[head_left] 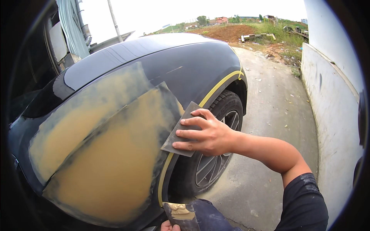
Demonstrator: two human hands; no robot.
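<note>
Your right hand [206, 133] grips a flat gray pad [181, 127] beneath its fingers, at the dark fender [185, 63]'s taped edge; your left hand [169, 226] grasps a paste-smeared plate [184, 220] below. Concrete pavement [269, 107] lies right.

A white wall [325, 82] stands on the right, beside a gray floor [277, 100]. Far off are brown dirt [231, 33], green grass [292, 39] and bright sky [173, 13].

Left hand [170, 226] cut by lower edge, wheel [208, 171] partly behind right hand [206, 134]
</note>
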